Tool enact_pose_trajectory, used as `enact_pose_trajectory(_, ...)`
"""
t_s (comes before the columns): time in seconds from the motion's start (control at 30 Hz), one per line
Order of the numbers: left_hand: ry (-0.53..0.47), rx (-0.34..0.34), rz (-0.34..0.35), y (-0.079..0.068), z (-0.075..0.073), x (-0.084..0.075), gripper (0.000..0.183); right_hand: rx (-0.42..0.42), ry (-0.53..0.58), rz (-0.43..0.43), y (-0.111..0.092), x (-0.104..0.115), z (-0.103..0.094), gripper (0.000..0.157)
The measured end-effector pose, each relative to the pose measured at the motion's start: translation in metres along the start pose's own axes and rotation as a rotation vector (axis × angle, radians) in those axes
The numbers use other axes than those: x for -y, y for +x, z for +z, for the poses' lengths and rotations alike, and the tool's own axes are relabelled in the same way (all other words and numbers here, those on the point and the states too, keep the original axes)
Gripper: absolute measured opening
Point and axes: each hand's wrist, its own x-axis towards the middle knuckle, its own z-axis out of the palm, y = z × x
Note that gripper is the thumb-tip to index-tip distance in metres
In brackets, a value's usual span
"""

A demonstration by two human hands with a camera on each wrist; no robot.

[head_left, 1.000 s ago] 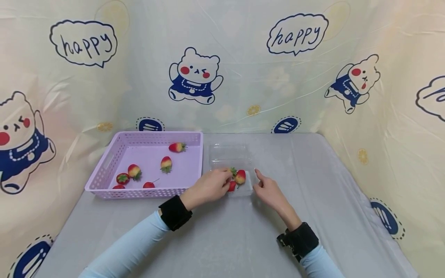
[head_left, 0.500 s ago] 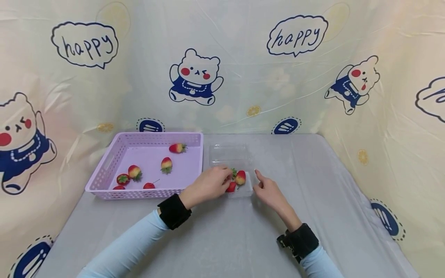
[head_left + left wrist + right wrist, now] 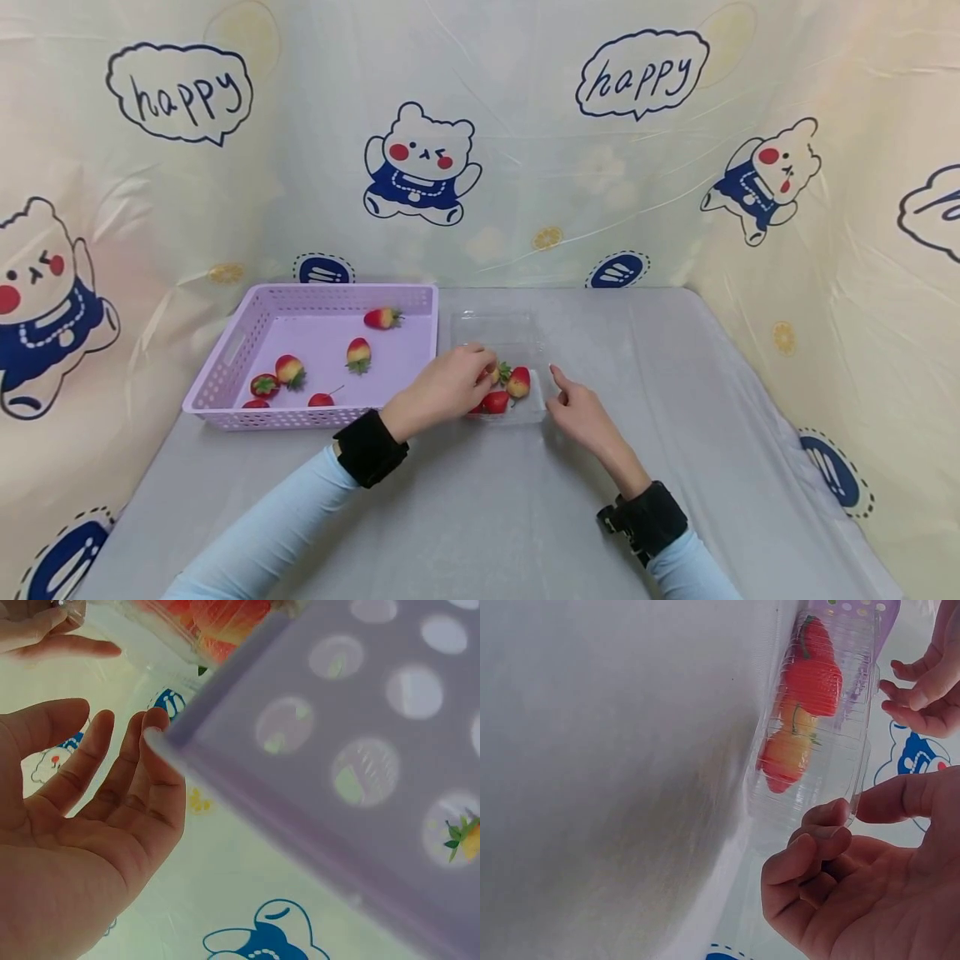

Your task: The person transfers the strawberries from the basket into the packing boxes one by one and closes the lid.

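A clear plastic clamshell box [image 3: 528,412] lies on the table with its lid [image 3: 491,329] folded back. Inside are several strawberries, among them a yellow-and-red one [image 3: 519,382] and a red one [image 3: 495,402]. My left hand [image 3: 450,383] hovers over the box's left side, fingers apart and loosely bent. Nothing lies between those fingers [image 3: 90,769] in the left wrist view. With thumb and index finger, my right hand [image 3: 855,862] pinches the near right part of the box's rim. In the head view, part of the fruit is hidden behind my left hand.
A purple perforated basket [image 3: 315,417] stands left of the box, its right wall close to my left hand. It contains several fruits, including a strawberry [image 3: 359,354], another strawberry [image 3: 382,318] and a stemmed cherry [image 3: 321,400]. A printed curtain [image 3: 517,192] hangs behind the table.
My left hand has drawn back to the left and slightly up from the strawberries, uncovering more of the red ones in the box. The right hand stays at the rim.
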Motion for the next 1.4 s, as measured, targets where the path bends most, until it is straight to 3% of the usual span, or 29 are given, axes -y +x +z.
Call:
enact_pose_trajectory(0.33,0.013,-0.039,0.009,0.002,-0.019,0.005,0.012,-0.003,0.001,0.007,0.002,0.0,0.0,0.062)
enact_pose_trajectory(0.73,-0.028,-0.07,-0.042,0.002,-0.035,0.02,0.017,-0.007,-0.009,-0.001,0.0,0.002,0.0,0.062)
enact_pose_trajectory(1.4,0.031,-0.087,-0.127,0.004,-0.053,0.051,0.022,0.004,-0.008,0.007,0.002,0.001,0.0,0.061)
